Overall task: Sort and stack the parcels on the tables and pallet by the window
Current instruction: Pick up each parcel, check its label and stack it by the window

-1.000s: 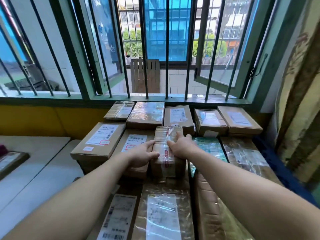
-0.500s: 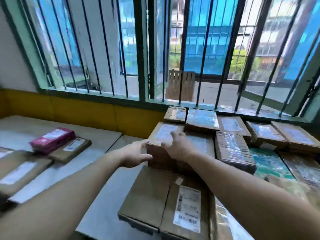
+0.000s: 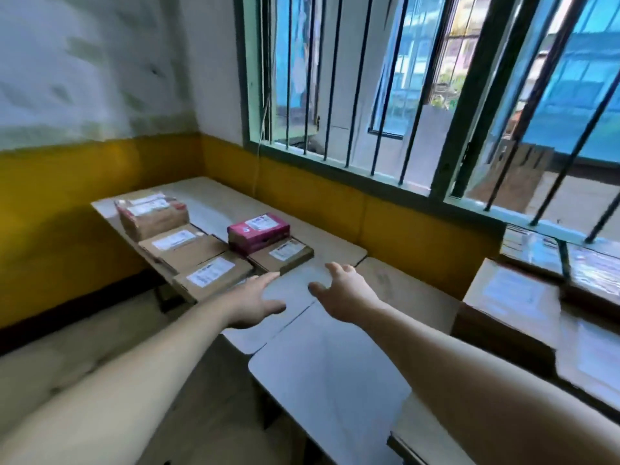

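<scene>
Facing pale tables (image 3: 322, 370) beneath barred window (image 3: 385, 95), yellow-banded wall (image 3: 84, 182).

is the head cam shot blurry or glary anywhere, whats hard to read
Head view: motion blur smears the wall, window bars and the brown parcels at right; parcel labels are unreadable, even on the pink parcel; wide-angle bending tilts the bars; window light sheens the near table.
</scene>
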`<state>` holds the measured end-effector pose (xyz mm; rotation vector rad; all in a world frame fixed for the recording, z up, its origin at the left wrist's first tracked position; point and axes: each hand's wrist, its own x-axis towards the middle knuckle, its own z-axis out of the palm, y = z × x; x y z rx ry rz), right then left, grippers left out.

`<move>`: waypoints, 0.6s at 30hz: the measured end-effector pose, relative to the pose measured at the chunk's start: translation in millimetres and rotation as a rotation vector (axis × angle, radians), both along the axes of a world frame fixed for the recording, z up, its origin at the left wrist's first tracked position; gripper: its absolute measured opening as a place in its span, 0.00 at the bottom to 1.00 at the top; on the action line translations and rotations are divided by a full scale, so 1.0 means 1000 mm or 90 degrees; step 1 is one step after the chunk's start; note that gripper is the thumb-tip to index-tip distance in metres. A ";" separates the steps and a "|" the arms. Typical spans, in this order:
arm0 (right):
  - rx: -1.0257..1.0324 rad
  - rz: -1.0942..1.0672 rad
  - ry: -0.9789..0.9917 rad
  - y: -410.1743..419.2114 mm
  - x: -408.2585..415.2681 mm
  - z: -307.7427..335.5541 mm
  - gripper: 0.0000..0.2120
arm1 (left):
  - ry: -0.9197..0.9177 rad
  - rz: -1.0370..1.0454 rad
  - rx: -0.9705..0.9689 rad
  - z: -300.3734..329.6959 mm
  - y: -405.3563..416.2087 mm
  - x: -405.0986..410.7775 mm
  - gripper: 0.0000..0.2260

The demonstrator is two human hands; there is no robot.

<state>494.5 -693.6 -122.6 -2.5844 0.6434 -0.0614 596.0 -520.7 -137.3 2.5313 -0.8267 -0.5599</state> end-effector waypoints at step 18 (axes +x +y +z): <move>0.034 0.065 0.074 -0.028 0.233 -0.040 0.31 | 0.063 0.082 -0.025 -0.039 -0.018 0.189 0.32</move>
